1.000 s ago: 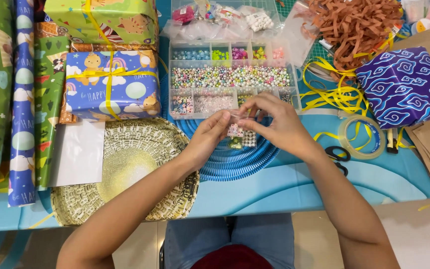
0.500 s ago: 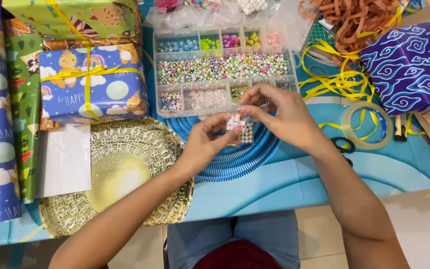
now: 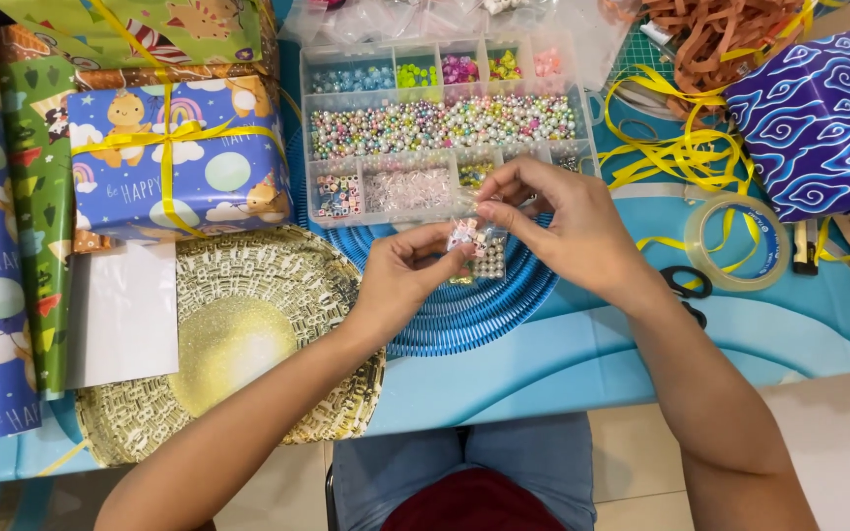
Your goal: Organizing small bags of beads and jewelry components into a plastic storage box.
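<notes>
We hold a small clear packet of beads (image 3: 476, 246) pinched between both hands, just above the blue ribbed mat (image 3: 464, 315) and right in front of the bead organiser box (image 3: 445, 128). Our left hand (image 3: 400, 280) has thumb and fingertips closed on the packet's left edge, and our right hand (image 3: 568, 231) has its fingertips together on the top edge – both clamped on the thin film, not on the beads. We judge the packet light and limp, its plastic slippery and easy to tear, with loose beads that would scatter if it tipped open – so the sealed edges look like the best places to grip. To the left lie a gold round mat (image 3: 238, 344) and a blue wrapped gift (image 3: 174, 162) tied in yellow ribbon; to the right sit a roll of clear tape (image 3: 737, 241) and black scissors (image 3: 686, 290)
</notes>
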